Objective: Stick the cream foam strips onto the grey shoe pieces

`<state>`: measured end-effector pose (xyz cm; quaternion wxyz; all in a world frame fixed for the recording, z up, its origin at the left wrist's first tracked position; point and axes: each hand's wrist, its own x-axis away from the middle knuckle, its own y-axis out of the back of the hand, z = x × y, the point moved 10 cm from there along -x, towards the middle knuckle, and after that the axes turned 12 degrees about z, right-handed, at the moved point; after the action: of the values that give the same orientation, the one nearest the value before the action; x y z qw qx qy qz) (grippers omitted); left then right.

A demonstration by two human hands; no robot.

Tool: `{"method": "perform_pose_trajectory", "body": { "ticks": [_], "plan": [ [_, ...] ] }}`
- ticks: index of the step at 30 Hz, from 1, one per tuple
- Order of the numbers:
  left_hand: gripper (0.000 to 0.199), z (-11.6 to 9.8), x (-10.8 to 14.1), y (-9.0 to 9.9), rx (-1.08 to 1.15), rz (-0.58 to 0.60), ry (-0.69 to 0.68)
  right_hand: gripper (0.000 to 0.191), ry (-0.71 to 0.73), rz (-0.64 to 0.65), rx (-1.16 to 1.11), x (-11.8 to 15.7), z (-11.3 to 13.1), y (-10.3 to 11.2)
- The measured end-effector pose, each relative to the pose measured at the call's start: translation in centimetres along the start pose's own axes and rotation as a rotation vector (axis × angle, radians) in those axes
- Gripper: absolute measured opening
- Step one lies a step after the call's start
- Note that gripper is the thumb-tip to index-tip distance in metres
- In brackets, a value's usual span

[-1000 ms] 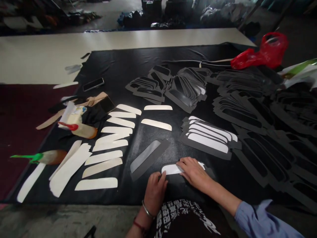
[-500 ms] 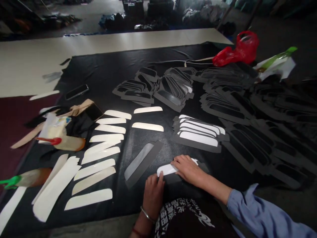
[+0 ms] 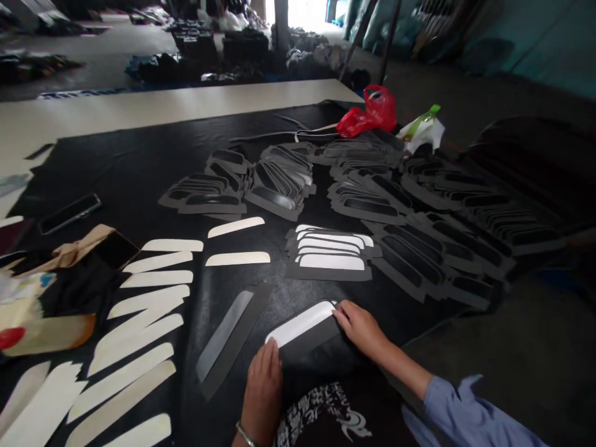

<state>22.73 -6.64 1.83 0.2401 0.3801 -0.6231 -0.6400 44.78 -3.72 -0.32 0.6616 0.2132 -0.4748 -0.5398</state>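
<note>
A white strip with rounded corners lies on a dark grey piece in front of me. My right hand has its thumb and fingers closed on the strip's right end. At the opposite end, my left hand pinches the left tip with its fingers together. Left of it rests another grey piece bearing a lighter strip, set at a slant. Beyond my hands is an overlapping stack of grey pieces with white strips. Cream strips are laid in a column to the left.
Piles of dark grey pieces spread across the back and right of the black sheet. A phone, a glue-like bottle and a tan cloth lie left. A red plastic bag sits at the far edge.
My view has swung to the right. My right hand has slid from the strip's middle to its right end, uncovering the white surface. The left hand stays at the left end.
</note>
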Motion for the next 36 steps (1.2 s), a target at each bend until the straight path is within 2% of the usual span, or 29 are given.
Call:
{"method": "perform_pose_trajectory", "body": {
  "ticks": [5, 10, 18, 24, 30, 36],
  "plan": [
    [0.034, 0.1, 0.0, -0.3, -0.019, 0.018, -0.025, 0.018, -0.116, -0.002, 0.065, 0.0, 0.7, 0.1],
    [0.031, 0.2, -0.2, -0.1, 0.022, 0.024, -0.017, 0.018, -0.174, 0.060, 0.103, -0.2, 0.8, 0.2],
    [0.029, 0.8, -0.5, -0.1, 0.152, 0.059, 0.062, 0.016, -0.195, 0.084, 0.091, -0.9, 0.4, -0.1],
    [0.050, 1.0, 0.0, -2.2, 0.106, 0.242, 0.104, 0.017, -0.191, -0.035, 0.111, -0.3, 0.2, -0.1],
    [0.055, 0.8, 0.4, -2.5, 0.049, 0.226, 0.067, 0.021, -0.109, -0.200, 0.128, 0.5, 0.7, 0.0],
    [0.071, 0.8, 0.4, -2.6, 0.057, 0.211, 0.043, 0.022, -0.079, -0.238, 0.010, 1.0, 0.1, -0.1]
  ]
}}
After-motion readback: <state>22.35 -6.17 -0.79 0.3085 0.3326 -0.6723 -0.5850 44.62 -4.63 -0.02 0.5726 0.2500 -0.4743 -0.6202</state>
